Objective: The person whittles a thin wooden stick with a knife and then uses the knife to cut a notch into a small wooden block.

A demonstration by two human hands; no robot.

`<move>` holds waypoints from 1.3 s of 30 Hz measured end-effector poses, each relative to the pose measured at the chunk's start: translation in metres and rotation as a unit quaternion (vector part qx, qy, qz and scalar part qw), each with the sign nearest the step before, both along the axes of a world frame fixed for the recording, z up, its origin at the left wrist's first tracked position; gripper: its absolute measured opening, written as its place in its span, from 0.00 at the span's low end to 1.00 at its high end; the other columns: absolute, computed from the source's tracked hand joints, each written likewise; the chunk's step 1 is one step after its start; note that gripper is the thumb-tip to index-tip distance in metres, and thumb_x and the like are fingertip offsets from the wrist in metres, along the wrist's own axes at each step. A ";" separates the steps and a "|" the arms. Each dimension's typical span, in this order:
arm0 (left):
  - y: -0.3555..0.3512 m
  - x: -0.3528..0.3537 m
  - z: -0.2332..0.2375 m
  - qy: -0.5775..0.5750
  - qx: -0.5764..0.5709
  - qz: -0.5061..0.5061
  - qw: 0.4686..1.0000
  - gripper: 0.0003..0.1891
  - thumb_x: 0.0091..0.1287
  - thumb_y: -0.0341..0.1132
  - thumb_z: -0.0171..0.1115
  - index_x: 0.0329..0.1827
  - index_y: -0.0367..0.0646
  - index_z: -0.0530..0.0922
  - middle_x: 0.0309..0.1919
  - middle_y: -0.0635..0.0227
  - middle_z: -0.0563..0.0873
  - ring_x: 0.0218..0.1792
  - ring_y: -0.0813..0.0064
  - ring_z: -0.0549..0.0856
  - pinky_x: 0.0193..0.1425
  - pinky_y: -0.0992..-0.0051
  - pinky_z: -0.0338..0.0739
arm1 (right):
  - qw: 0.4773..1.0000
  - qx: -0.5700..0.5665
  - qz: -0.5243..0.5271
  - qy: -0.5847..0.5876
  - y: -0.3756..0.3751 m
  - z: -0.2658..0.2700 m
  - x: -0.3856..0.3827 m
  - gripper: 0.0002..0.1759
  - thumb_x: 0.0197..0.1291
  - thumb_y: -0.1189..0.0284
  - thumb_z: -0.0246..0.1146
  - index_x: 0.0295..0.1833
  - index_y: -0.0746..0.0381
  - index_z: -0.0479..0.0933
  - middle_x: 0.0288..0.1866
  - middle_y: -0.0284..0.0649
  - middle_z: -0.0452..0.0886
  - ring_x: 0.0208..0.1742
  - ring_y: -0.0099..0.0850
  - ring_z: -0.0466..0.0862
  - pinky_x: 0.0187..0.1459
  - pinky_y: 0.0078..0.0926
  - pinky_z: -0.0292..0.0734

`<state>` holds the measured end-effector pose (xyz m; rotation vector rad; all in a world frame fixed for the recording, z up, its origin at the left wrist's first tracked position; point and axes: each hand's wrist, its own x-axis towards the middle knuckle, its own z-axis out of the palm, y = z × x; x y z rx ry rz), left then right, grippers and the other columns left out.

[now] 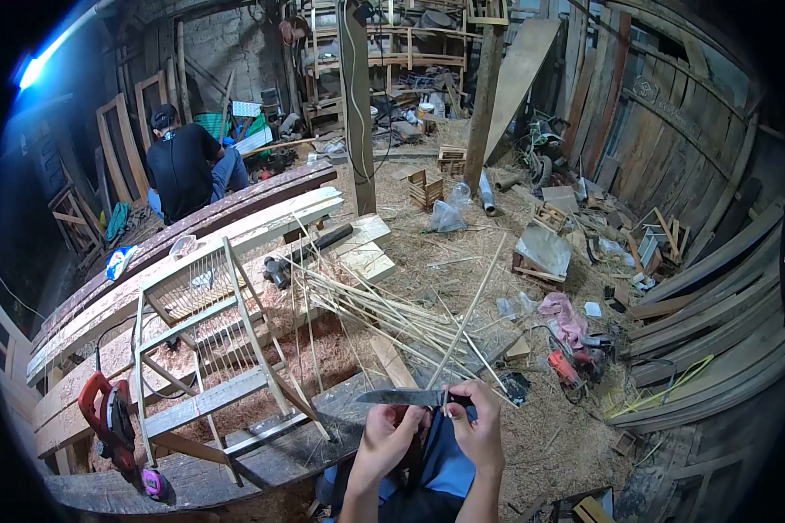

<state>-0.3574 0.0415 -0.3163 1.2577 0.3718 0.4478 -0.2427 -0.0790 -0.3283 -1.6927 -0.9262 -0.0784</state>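
My right hand (477,424) is closed around the dark handle of a knife (401,397), whose blade points left. My left hand (390,442) is closed just below the blade; a thin piece seems to be pinched in it, but I cannot make it out. A long thin stick (471,309) rises from the blade and my fingers toward the upper right. To the left, a wooden frame with thin rods (209,397) rests on the bench (323,440). Many thin strips (384,305) lie in a loose pile beyond my hands.
A red power tool (109,418) and a purple tape measure (154,483) sit at the bench's left end. A hammer (276,272) lies behind the frame. Another person (183,166) sits at the back left. A red grinder (567,368) is on the shaving-covered floor.
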 end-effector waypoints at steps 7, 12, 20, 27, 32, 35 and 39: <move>0.000 0.002 0.004 -0.026 -0.035 0.003 0.999 0.10 0.79 0.34 0.58 0.42 0.35 0.80 0.28 0.71 0.81 0.24 0.89 0.71 0.28 0.83 0.64 | 0.999 0.016 -0.004 0.028 0.003 0.004 -0.003 0.12 0.61 0.69 0.72 0.43 0.64 0.80 0.43 0.40 0.88 0.44 0.41 0.83 0.49 0.37 0.73; 0.005 -0.002 -0.002 0.002 0.019 -0.031 0.999 0.09 0.79 0.33 0.56 0.44 0.36 0.80 0.29 0.72 0.82 0.26 0.88 0.73 0.30 0.82 0.67 | 1.000 0.003 0.006 0.003 0.002 0.003 -0.001 0.15 0.63 0.64 0.71 0.44 0.66 0.80 0.42 0.42 0.86 0.43 0.39 0.84 0.47 0.34 0.75; -0.005 -0.001 -0.021 0.005 0.351 0.144 0.925 0.08 0.74 0.31 0.63 0.38 0.34 0.83 0.28 0.64 0.83 0.27 0.72 0.79 0.32 0.72 0.71 | 0.998 -0.043 0.011 -0.051 0.001 0.003 0.002 0.15 0.65 0.62 0.68 0.45 0.65 0.82 0.42 0.43 0.86 0.44 0.44 0.82 0.49 0.38 0.71; -0.015 0.000 0.017 0.034 0.376 0.130 0.917 0.05 0.71 0.27 0.63 0.38 0.33 0.82 0.23 0.51 0.80 0.21 0.56 0.78 0.28 0.62 0.69 | 0.997 0.005 0.001 -0.075 0.002 -0.014 0.006 0.18 0.68 0.59 0.65 0.46 0.64 0.84 0.40 0.41 0.84 0.45 0.42 0.82 0.52 0.39 0.69; -0.020 -0.005 0.029 0.054 0.350 0.104 0.929 0.07 0.72 0.27 0.62 0.36 0.31 0.81 0.21 0.52 0.79 0.20 0.58 0.77 0.27 0.64 0.68 | 0.996 0.019 -0.002 -0.084 0.002 -0.013 0.008 0.21 0.69 0.54 0.63 0.45 0.63 0.83 0.41 0.40 0.85 0.43 0.41 0.82 0.52 0.39 0.68; -0.020 -0.003 0.023 0.061 0.346 0.095 0.931 0.08 0.73 0.28 0.61 0.37 0.30 0.81 0.20 0.55 0.79 0.19 0.65 0.77 0.27 0.67 0.68 | 0.991 0.040 -0.030 -0.121 0.002 -0.013 0.011 0.20 0.69 0.55 0.62 0.44 0.63 0.83 0.39 0.40 0.85 0.42 0.40 0.82 0.52 0.38 0.68; -0.022 -0.003 0.027 0.035 0.267 0.124 0.955 0.07 0.75 0.29 0.60 0.43 0.32 0.81 0.24 0.49 0.80 0.21 0.64 0.80 0.29 0.69 0.73 | 0.980 0.032 -0.157 -0.122 -0.006 -0.035 0.025 0.15 0.67 0.60 0.63 0.43 0.63 0.82 0.38 0.41 0.84 0.42 0.40 0.82 0.52 0.39 0.68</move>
